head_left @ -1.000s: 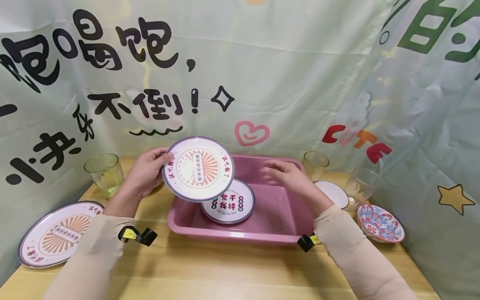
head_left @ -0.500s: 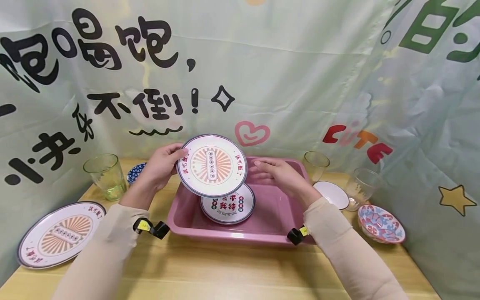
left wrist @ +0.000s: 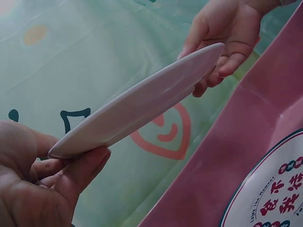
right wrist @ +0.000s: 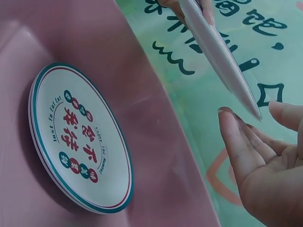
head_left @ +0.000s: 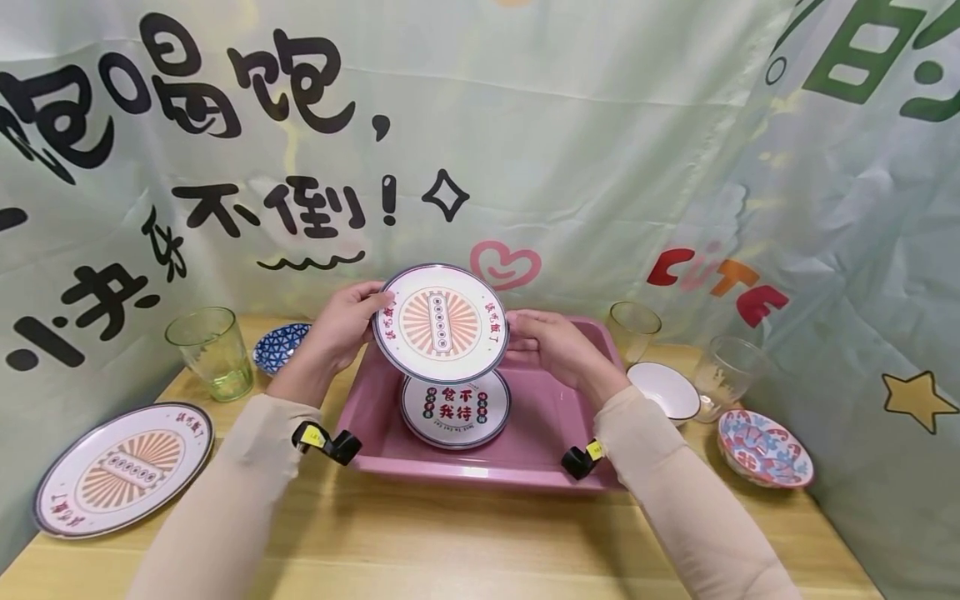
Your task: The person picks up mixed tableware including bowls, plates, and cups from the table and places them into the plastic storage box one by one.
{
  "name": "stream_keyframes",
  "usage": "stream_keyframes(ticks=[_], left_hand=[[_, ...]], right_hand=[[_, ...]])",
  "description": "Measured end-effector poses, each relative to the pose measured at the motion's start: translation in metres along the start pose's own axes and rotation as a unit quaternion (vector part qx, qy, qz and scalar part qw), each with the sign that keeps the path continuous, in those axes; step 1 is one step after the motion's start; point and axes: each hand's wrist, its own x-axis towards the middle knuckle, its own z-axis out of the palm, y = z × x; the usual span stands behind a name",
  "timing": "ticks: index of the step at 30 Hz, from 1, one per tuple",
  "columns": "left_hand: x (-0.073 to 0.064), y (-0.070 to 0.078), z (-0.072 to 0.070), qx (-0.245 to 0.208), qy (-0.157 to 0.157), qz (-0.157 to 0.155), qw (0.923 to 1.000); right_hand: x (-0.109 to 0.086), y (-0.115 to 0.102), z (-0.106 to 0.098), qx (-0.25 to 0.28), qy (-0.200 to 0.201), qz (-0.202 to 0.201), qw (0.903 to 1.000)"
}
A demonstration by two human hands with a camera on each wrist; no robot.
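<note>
My left hand (head_left: 348, 323) pinches the left rim of a white plate (head_left: 441, 325) with an orange sunburst print, thumb on one face and fingers on the other. The plate is tilted and held up over the back of a pink tub (head_left: 547, 417). At its right edge is my right hand (head_left: 558, 343); in the right wrist view its thumb and fingers (right wrist: 241, 146) stand apart on either side of the rim. Inside the tub lies a smaller white plate (right wrist: 83, 137) with red characters and a green rim, a second rim showing beneath it.
Left of the tub are a large sunburst plate (head_left: 123, 471), a green glass (head_left: 210, 354) and a blue patterned bowl (head_left: 279, 347). On the right stand a yellowish glass (head_left: 633, 329), a white bowl (head_left: 663, 390), a clear glass (head_left: 726, 379) and a red-blue bowl (head_left: 765, 448). A printed cloth (head_left: 585, 167) hangs behind.
My left hand has carried the sunburst plate to the right. My right hand has moved slightly left and now meets the plate's right edge; the blue bowl has come into full view.
</note>
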Motion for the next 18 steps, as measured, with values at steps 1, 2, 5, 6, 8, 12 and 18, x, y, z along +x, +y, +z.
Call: stream_keyframes(ticks=[1,2,5,6,8,12,18], left_hand=[[0.001,0.0,0.001,0.001,0.003,-0.002,1.0],[0.002,0.0,0.003,0.001,0.007,-0.004,1.0],[0.007,-0.001,0.007,-0.019,0.011,-0.009,0.9997],[0.009,-0.001,0.009,-0.025,0.013,-0.012,0.9995],[0.011,-0.001,0.012,-0.03,0.018,-0.014,0.9993],[0.017,-0.005,0.017,-0.015,0.032,-0.024,0.9991],[0.026,-0.012,0.028,-0.019,0.048,-0.051,0.9973]], right_hand=[[0.002,0.001,0.0,0.004,0.003,0.001,1.0],[0.003,0.002,-0.001,0.007,0.006,0.003,1.0],[0.008,0.004,-0.003,0.008,0.017,0.006,0.9998],[0.009,0.004,-0.004,0.009,0.022,0.008,0.9997],[0.011,0.005,-0.005,0.006,0.029,0.011,0.9995],[0.015,0.007,-0.007,0.006,0.035,0.016,0.9992],[0.021,0.013,-0.011,0.017,0.053,0.02,0.9982]])
